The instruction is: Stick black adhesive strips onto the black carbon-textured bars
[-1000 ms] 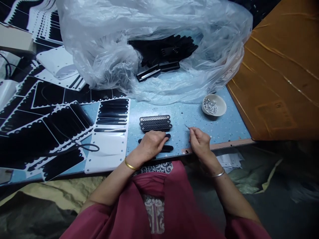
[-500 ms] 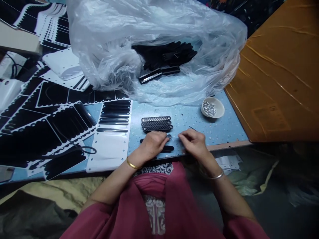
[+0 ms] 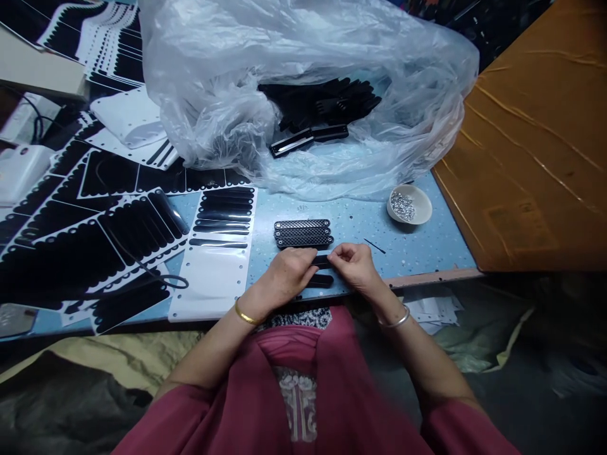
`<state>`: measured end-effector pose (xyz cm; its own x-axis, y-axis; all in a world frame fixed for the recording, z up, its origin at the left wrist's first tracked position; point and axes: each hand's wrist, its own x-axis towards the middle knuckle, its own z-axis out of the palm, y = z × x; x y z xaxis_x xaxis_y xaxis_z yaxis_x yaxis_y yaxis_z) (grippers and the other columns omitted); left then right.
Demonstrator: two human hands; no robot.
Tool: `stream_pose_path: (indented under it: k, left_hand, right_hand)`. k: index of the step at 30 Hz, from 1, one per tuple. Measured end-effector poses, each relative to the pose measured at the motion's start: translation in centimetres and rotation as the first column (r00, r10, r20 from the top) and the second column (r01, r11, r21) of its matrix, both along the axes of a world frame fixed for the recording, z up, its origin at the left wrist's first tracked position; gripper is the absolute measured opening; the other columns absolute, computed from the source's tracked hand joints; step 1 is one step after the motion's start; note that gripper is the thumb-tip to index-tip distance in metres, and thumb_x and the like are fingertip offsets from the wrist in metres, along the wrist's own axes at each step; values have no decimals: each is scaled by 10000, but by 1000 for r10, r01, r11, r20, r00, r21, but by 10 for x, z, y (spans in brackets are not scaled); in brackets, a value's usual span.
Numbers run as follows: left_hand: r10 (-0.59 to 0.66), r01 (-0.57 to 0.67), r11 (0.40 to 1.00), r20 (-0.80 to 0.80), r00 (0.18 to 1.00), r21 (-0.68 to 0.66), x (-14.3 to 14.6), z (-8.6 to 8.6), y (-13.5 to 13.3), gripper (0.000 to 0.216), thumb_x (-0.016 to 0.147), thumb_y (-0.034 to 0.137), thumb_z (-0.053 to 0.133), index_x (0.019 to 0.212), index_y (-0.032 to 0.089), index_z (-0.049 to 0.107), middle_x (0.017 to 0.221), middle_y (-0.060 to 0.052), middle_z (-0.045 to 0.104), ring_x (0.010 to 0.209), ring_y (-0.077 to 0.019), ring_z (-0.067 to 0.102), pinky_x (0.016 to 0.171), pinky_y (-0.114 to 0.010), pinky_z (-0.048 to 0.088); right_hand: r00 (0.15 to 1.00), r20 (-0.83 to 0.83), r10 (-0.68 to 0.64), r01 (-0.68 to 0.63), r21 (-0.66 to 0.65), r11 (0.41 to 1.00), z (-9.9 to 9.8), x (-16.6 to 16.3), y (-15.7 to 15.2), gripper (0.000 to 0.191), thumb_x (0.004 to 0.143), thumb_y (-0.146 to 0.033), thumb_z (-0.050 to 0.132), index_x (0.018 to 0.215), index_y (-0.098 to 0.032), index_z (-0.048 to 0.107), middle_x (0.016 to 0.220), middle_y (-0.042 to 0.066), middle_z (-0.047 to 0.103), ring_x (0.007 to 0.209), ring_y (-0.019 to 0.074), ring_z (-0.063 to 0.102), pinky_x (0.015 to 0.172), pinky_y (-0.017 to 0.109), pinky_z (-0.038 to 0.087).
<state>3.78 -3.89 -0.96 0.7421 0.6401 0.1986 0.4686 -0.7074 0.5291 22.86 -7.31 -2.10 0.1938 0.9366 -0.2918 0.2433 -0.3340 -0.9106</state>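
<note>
At the table's near edge, my left hand (image 3: 290, 272) is closed on the left part of a slim black strip (image 3: 321, 261). Thumb and forefinger of my right hand (image 3: 355, 265) pinch together at the strip's right end. A second black piece with a rounded end (image 3: 320, 281) lies just below, partly covered by my left hand. Behind my hands, several black pieces with a cross-hatched surface (image 3: 303, 234) sit side by side in a stack. White backing with glossy black strips (image 3: 222, 243) lies to the left; its lower part is bare.
A small bowl of shiny metal bits (image 3: 410, 205) stands to the right, with a thin dark stick (image 3: 374, 246) nearer me. A clear plastic bag (image 3: 203, 69) holding black parts (image 3: 332, 104) fills the back. Sticker sheets (image 3: 57, 272) pile up leftward; a brown carton (image 3: 545, 145) borders the right.
My right hand has moved left to the end of the strip, closing the gap between my hands. The thin dark stick now shows fully. The whole view has shifted slightly.
</note>
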Motion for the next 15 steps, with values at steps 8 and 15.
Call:
stream_pose_path:
  k: [8,15]
  left_hand:
    - [32,-26,985,-33,999,171,-29,-10,-2,285,957,191,443,778,152,661,683,-64,637,662,-184,595,641,-323,447]
    - [18,-19,990,11,1000,138,-29,-17,-1,269,967,196,440,821,152,662,707,-55,647,677,-164,609,656,-306,449]
  right_hand:
    - [995,-97,-27,26,-11,1000,6,-4,-4,284,640,-398,740,570,-162,598,476,-10,560,401,91,468,396,221,377]
    - [977,-211,-29,33,13,999,25,-14,-10,289,649,-407,752,587,-170,601,499,-14,575,398,85,482,396,215,391]
